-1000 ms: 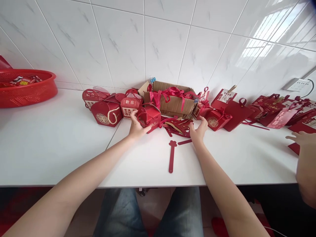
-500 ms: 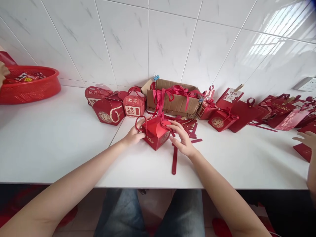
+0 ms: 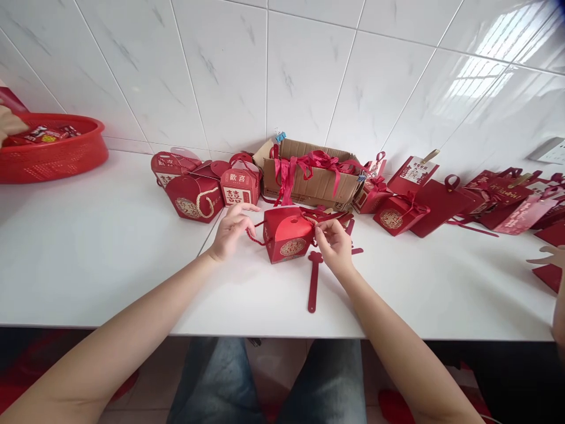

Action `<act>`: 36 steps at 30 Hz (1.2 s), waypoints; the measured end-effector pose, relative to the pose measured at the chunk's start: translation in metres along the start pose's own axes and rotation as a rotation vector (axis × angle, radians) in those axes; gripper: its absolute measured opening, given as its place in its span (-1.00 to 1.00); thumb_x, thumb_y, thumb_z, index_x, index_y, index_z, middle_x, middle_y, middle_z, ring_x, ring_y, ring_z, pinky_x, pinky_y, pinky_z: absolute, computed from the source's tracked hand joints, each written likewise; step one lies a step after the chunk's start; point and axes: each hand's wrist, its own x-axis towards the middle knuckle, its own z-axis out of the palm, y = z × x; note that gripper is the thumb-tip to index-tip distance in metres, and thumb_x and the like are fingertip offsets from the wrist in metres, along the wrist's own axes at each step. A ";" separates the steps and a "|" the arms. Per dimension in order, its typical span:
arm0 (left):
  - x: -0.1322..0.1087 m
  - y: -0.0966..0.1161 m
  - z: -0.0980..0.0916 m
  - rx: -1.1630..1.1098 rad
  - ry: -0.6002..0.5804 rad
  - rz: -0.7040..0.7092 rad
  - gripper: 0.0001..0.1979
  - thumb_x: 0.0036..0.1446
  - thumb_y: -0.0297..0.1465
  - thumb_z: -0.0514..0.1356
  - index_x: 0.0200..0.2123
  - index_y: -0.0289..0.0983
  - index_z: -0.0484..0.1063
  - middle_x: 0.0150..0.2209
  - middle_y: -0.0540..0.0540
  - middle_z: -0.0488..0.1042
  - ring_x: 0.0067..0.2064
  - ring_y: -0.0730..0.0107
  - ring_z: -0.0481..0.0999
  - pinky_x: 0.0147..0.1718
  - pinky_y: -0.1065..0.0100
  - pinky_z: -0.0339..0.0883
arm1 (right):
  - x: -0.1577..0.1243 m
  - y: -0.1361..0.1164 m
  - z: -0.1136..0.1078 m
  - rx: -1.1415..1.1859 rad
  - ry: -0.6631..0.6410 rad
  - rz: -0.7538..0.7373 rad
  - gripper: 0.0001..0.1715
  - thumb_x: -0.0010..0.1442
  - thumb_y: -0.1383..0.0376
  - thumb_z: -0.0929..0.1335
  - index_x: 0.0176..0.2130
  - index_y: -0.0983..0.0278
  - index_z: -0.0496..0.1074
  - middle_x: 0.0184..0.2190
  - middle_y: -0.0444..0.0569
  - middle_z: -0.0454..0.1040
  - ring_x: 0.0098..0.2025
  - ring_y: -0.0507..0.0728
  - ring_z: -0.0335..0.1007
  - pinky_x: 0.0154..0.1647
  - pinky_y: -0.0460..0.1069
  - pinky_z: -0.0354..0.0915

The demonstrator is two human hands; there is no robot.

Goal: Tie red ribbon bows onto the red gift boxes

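At mid-tabletop, the right hand's grip is pinched together on the right cord at the box's three o'clock; the left hand's grip, half open, is by the left cord at nine, its hold unclear. A lopsided pull could tip the box. Sliding it back could snag the strips at two o'clock; a dropped right wrist could sweep the loose strip at five.

I'm in a packing workroom, by the look; house or shop, can't tell. White worktable, tiled wall at 12 o'clock, ribbon carton below it, red gift boxes at 1–2, red basket of wrapped packets at 10, co-worker's hand there.
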 end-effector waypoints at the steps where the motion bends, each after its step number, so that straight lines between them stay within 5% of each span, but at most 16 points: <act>1: 0.000 0.001 0.000 0.120 0.017 0.031 -0.55 0.16 -0.20 0.02 -0.69 -0.25 0.39 -0.10 -0.21 0.46 0.03 0.05 0.37 0.00 0.02 0.27 | 0.000 0.001 0.000 0.012 0.021 0.019 -0.84 0.22 0.21 0.32 -0.35 0.20 0.25 -0.44 -0.13 0.36 -0.45 0.01 0.31 -0.39 -0.02 0.35; 5: -0.001 0.003 0.005 0.469 0.153 0.188 -0.92 -0.01 -0.35 0.20 -0.45 -0.22 0.44 -0.12 -0.16 0.42 0.00 0.09 0.38 0.02 0.01 0.26 | 0.000 0.001 -0.001 0.036 -0.012 -0.006 -0.83 0.24 0.15 0.30 -0.27 0.19 0.27 -0.40 -0.12 0.38 -0.39 0.03 0.34 -0.38 -0.04 0.34; 11: -0.007 0.005 0.012 0.339 0.082 0.291 -0.56 0.07 -0.30 0.18 0.04 -0.25 0.28 0.03 -0.25 0.33 0.09 0.06 0.33 0.01 0.03 0.30 | -0.001 -0.005 -0.002 -0.060 -0.115 -0.082 -0.76 0.11 0.14 0.42 -0.33 0.20 0.33 -0.34 -0.08 0.41 -0.31 0.06 0.37 -0.30 0.00 0.39; 15: -0.009 0.005 0.014 0.213 -0.004 0.177 -0.25 0.04 -0.10 0.23 0.24 -0.22 0.08 0.22 -0.29 0.18 0.24 -0.04 0.18 0.14 -0.01 0.18 | -0.002 -0.010 0.001 0.132 -0.150 0.096 -0.74 0.17 0.10 0.37 -0.38 0.22 0.32 -0.42 -0.08 0.47 -0.40 0.05 0.40 -0.34 0.01 0.39; 19: -0.008 0.003 0.018 0.055 -0.074 -0.038 -0.21 0.07 -0.11 0.24 0.29 -0.17 0.00 0.30 -0.26 0.11 0.31 -0.05 0.10 0.24 -0.07 0.03 | 0.001 -0.011 0.004 0.367 -0.109 0.341 -0.69 0.12 0.07 0.39 -0.39 0.23 0.30 -0.42 -0.09 0.53 -0.39 0.07 0.48 -0.33 0.01 0.42; 26: -0.008 -0.001 0.022 -0.144 -0.087 -0.160 -0.27 0.08 -0.18 0.25 0.26 -0.16 0.06 0.23 -0.24 0.21 0.26 0.02 0.21 0.20 0.00 0.14 | 0.018 0.014 -0.014 0.429 0.362 0.484 -0.71 -0.05 0.23 0.41 -0.33 0.19 0.24 -0.44 -0.19 0.44 -0.44 0.03 0.42 -0.47 -0.07 0.33; 31: -0.006 0.001 0.022 -0.042 -0.104 -0.104 -0.36 0.12 -0.17 0.21 0.24 -0.12 0.13 0.22 -0.19 0.17 0.26 0.05 0.16 0.24 0.03 0.06 | 0.032 0.025 -0.031 0.585 0.238 0.431 -0.64 -0.06 0.13 0.34 -0.23 0.19 0.31 -0.21 -0.06 0.47 -0.24 0.10 0.45 -0.30 0.01 0.38; 36: -0.005 0.002 0.024 -0.021 -0.108 -0.122 -0.42 0.11 -0.16 0.18 0.18 -0.15 0.17 0.14 -0.17 0.17 0.21 0.06 0.17 0.25 0.03 0.02 | 0.057 0.040 -0.032 0.152 0.333 0.376 -0.51 -0.10 0.22 0.38 -0.11 0.17 0.35 -0.10 -0.04 0.41 -0.13 0.10 0.39 -0.24 0.00 0.35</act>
